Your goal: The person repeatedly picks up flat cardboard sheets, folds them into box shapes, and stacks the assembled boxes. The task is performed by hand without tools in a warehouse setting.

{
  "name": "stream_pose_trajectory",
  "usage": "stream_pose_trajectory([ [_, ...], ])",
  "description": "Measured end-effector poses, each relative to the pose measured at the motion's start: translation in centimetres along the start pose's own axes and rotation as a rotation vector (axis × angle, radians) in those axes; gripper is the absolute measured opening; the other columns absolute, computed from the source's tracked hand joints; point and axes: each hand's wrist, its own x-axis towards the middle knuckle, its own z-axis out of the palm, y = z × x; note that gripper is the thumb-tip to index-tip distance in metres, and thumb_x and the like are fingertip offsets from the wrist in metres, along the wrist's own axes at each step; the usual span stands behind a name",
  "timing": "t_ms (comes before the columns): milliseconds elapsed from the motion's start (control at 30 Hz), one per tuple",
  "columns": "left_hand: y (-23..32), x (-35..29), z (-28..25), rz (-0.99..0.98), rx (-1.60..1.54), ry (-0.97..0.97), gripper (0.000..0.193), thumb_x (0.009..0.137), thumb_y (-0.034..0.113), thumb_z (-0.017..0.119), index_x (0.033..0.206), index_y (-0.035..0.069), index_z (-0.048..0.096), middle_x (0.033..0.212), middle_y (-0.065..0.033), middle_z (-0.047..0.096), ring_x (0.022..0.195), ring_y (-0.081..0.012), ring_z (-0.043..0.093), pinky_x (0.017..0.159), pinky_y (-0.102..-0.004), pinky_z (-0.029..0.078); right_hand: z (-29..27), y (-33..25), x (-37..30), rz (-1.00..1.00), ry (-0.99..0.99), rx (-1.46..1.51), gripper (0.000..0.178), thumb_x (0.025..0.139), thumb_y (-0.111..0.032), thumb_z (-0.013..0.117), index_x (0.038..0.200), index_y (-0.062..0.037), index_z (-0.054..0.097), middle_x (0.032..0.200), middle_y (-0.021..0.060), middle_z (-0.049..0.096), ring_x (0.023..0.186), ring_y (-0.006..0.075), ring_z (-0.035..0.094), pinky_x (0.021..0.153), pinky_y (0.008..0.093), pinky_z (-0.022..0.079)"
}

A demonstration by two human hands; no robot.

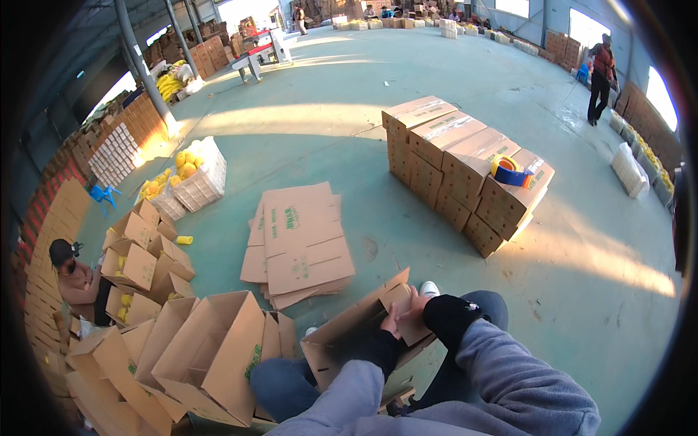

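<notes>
An open brown cardboard box (pixel 342 330) stands tilted between my knees, its inside facing up. At its right end, my left hand (pixel 392 322) is closed on the edge of a short end flap (pixel 398 299), thumb up. Right beside it, my right hand (pixel 416 305) grips the same flap from its outer side, its fingers partly hidden. Both hands nearly touch. Dark cuffs cover my wrists below grey sleeves.
Flat cartons (pixel 302 240) are stacked ahead. Taped boxes (pixel 451 160) stand right of them, tape dispenser (pixel 511 171) on top. Opened boxes (pixel 211 349) crowd my left, near a seated person (pixel 80 283). Crates of yellow fruit (pixel 193 178) stand beyond; another person (pixel 600 76) stands far right.
</notes>
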Motion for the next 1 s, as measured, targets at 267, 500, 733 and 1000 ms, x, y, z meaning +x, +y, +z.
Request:
stream_pose_trajectory([
  [267, -0.9, 0.4, -1.4, 0.166, 0.250, 0.449, 0.086, 0.085, 0.072, 0.041, 0.128, -0.002, 0.050, 0.123, -0.0209, 0.058, 0.112, -0.0336, 0.057, 0.094, -0.0447, 0.047, 4.2, 0.6, 2.4, -0.005, 0.027, 0.146, 0.128, 0.061, -0.056, 0.075, 0.151, -0.0141, -0.007, 0.139, 0.0306, 0.033, 0.126, 0.0459, 0.042, 0.104, 0.0497, 0.036],
  [500, -1.7, 4.9, -3.2, 0.055, 0.946, 0.671, 0.076, 0.087, 0.065, 0.045, 0.114, -0.004, 0.061, 0.110, -0.0247, 0.064, 0.105, -0.0354, 0.061, 0.092, -0.0422, 0.047, 8.8, -3.8, 2.0, 0.285, 0.388, -0.263, 0.080, 0.088, -0.056, 0.047, 0.152, -0.0215, 0.014, 0.133, 0.0303, 0.034, 0.108, 0.0473, 0.047, 0.090, 0.0616, 0.040],
  [733, -2.2, 7.4, -4.8, 0.067, 0.921, 0.614, 0.069, 0.086, 0.060, 0.050, 0.113, -0.002, 0.063, 0.109, -0.0236, 0.064, 0.102, -0.0367, 0.062, 0.090, -0.0425, 0.048, 9.6, -4.0, 4.1, 0.336, 0.341, -0.415, 0.070, 0.092, -0.042, 0.044, 0.152, -0.0254, 0.013, 0.142, 0.0308, 0.024, 0.109, 0.0467, 0.046, 0.090, 0.0610, 0.040],
  [1000, -0.5, 4.6, -5.1, 0.028, 1.170, 0.467, 0.060, 0.085, 0.054, 0.055, 0.111, 0.001, 0.065, 0.108, -0.0224, 0.065, 0.100, -0.0382, 0.063, 0.088, -0.0428, 0.048, 8.5, -2.5, 4.2, 0.269, 0.201, -0.340, 0.082, 0.087, -0.034, 0.054, 0.152, -0.0325, 0.005, 0.146, 0.0283, 0.019, 0.105, 0.0465, 0.049, 0.088, 0.0564, 0.044],
])
